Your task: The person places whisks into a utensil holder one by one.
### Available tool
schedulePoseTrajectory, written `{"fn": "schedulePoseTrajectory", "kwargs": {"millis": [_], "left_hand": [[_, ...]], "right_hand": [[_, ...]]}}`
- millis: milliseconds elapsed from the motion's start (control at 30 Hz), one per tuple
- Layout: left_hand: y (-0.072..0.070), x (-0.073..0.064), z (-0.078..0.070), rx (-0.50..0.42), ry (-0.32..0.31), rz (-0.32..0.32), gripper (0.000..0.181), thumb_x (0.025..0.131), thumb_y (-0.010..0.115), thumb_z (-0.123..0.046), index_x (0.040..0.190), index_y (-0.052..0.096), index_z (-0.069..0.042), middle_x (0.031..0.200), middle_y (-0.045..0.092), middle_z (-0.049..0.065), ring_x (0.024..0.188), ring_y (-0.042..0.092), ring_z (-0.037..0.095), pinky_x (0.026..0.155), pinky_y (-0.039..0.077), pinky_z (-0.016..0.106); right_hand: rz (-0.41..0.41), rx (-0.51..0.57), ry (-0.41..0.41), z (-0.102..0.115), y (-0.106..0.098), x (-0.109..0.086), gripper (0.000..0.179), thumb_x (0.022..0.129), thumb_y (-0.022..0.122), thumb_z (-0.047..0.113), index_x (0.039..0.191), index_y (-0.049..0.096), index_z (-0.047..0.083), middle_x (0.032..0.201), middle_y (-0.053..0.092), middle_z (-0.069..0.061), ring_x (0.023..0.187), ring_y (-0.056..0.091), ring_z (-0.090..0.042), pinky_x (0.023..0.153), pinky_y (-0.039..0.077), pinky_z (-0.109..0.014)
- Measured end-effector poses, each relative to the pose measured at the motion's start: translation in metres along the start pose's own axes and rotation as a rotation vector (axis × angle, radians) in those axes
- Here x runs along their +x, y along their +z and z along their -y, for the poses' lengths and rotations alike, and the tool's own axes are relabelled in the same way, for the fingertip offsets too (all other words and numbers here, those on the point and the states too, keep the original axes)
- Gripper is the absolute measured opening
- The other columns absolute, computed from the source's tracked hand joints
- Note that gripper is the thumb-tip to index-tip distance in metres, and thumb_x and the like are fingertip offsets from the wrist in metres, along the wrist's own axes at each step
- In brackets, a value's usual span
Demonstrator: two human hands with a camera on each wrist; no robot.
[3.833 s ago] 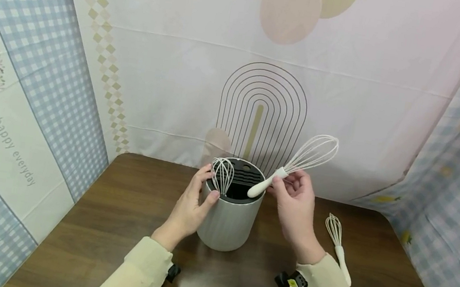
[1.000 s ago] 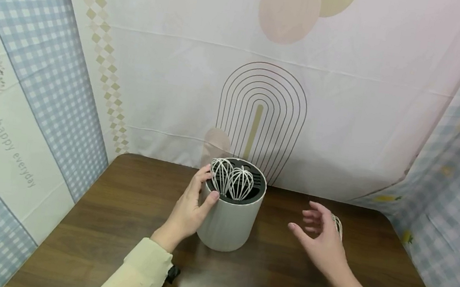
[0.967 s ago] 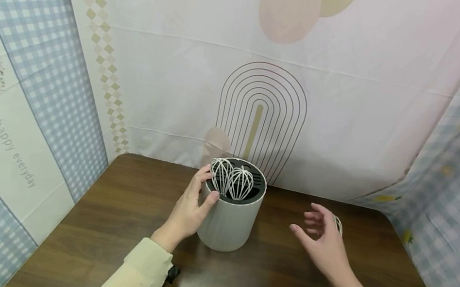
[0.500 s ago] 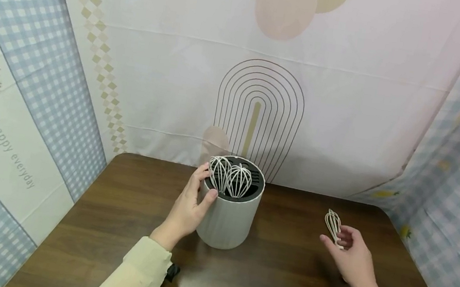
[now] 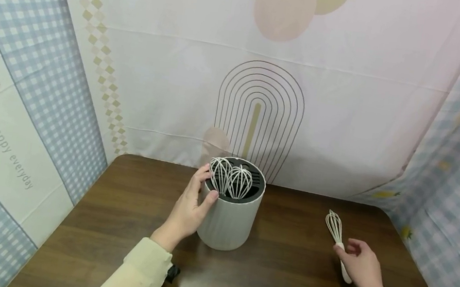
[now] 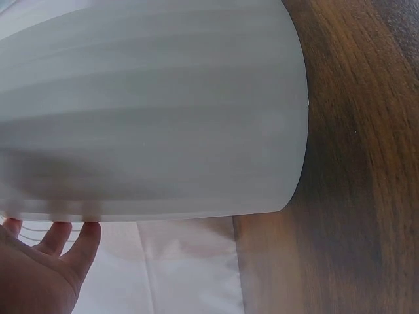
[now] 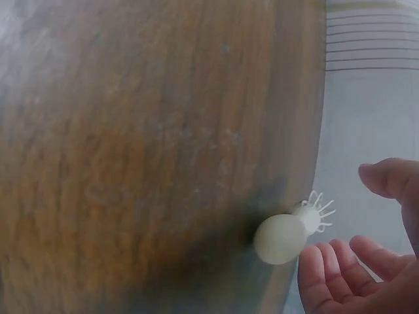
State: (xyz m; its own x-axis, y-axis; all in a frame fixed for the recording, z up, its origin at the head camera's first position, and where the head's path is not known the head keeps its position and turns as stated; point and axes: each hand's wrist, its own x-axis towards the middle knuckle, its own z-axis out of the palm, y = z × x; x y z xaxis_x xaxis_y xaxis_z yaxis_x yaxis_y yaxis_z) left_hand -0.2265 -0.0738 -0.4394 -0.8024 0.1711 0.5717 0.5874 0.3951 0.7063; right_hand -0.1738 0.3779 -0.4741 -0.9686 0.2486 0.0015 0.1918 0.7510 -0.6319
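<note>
My left hand (image 5: 188, 206) holds the left side of a pale grey ribbed utensil holder (image 5: 227, 226), its thumb near the front rim; in the left wrist view its fingertips (image 6: 85, 235) touch the wall. Two white whisks stand in the holder's black slotted top, wire ends up: the left whisk (image 5: 220, 174) and the right whisk (image 5: 240, 182). Over at the right, a smaller whisk (image 5: 335, 227) lies on the table, wires pointing away. My right hand (image 5: 362, 267) is at its white handle (image 7: 280, 239), thumb and fingers apart; the fingertips are close beside the handle, contact unclear.
The brown wooden table (image 5: 281, 278) has rounded back corners. Behind it hangs a pale patterned cloth (image 5: 167, 85). Blue checked cloths close in the left side (image 5: 60, 65) and right side (image 5: 445, 213).
The second whisk, earlier in my right hand, now stands in the holder. My right hand has moved right and down to the small whisk's handle. The left hand stays on the holder.
</note>
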Motion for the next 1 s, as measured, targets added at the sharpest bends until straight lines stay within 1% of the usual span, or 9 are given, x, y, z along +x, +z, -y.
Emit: {"fn": "schedulePoseTrajectory", "kwargs": {"millis": [200,333,433,633,800,900,1000], "left_hand": [[0.0,-0.001,-0.001,-0.002,0.0,0.001,0.047,0.1,0.05,-0.04,0.139,0.035,-0.018,0.156,0.024,-0.008,0.137,0.033,0.016,0.104,0.038,0.042],[0.0,0.0,-0.001,0.003,-0.002,0.002,0.047,0.1,0.05,-0.039,0.14,0.035,-0.018,0.156,0.024,-0.008,0.137,0.034,0.016,0.104,0.038,0.042],[0.0,0.0,-0.002,0.01,-0.004,0.004,0.047,0.1,0.05,-0.04,0.14,0.035,-0.019,0.156,0.024,-0.008,0.137,0.034,0.015,0.103,0.039,0.042],[0.0,0.0,-0.002,0.007,0.001,0.003,0.047,0.1,0.049,-0.04,0.139,0.035,-0.019,0.156,0.024,-0.007,0.137,0.033,0.016,0.103,0.039,0.042],[0.001,0.0,-0.001,0.007,0.009,0.001,0.047,0.1,0.049,-0.04,0.139,0.035,-0.018,0.156,0.024,-0.006,0.138,0.033,0.017,0.103,0.039,0.045],[0.0,0.0,-0.001,0.003,0.007,0.003,0.047,0.1,0.049,-0.041,0.139,0.035,-0.019,0.157,0.024,-0.006,0.138,0.032,0.016,0.103,0.039,0.048],[0.0,0.0,0.0,0.006,0.009,0.001,0.048,0.1,0.049,-0.041,0.14,0.035,-0.018,0.156,0.024,-0.006,0.138,0.032,0.016,0.102,0.039,0.048]], "right_hand": [[0.048,-0.014,0.017,-0.006,0.001,0.004,0.077,0.093,0.059,0.048,0.137,0.039,-0.012,0.126,0.05,-0.035,0.109,0.055,-0.045,0.082,0.047,-0.053],[0.062,-0.005,0.03,-0.008,0.004,0.007,0.075,0.093,0.06,0.045,0.136,0.039,-0.012,0.125,0.051,-0.034,0.109,0.055,-0.045,0.082,0.048,-0.051],[0.071,0.002,0.032,-0.008,0.006,0.007,0.071,0.093,0.062,0.039,0.135,0.039,-0.013,0.123,0.053,-0.034,0.105,0.056,-0.043,0.079,0.049,-0.048],[0.103,0.021,0.038,-0.01,0.011,0.009,0.066,0.091,0.066,0.028,0.132,0.039,-0.016,0.118,0.054,-0.033,0.097,0.059,-0.038,0.068,0.052,-0.038],[0.115,0.037,0.055,-0.011,0.014,0.012,0.063,0.091,0.066,0.023,0.132,0.038,-0.017,0.118,0.054,-0.034,0.097,0.06,-0.038,0.067,0.053,-0.038],[0.123,0.044,0.054,-0.01,0.014,0.013,0.062,0.09,0.066,0.02,0.131,0.039,-0.018,0.116,0.054,-0.034,0.095,0.06,-0.037,0.066,0.054,-0.037],[0.137,0.051,0.049,-0.01,0.015,0.014,0.061,0.09,0.066,0.018,0.13,0.038,-0.019,0.112,0.056,-0.033,0.09,0.062,-0.034,0.064,0.054,-0.037]]}}
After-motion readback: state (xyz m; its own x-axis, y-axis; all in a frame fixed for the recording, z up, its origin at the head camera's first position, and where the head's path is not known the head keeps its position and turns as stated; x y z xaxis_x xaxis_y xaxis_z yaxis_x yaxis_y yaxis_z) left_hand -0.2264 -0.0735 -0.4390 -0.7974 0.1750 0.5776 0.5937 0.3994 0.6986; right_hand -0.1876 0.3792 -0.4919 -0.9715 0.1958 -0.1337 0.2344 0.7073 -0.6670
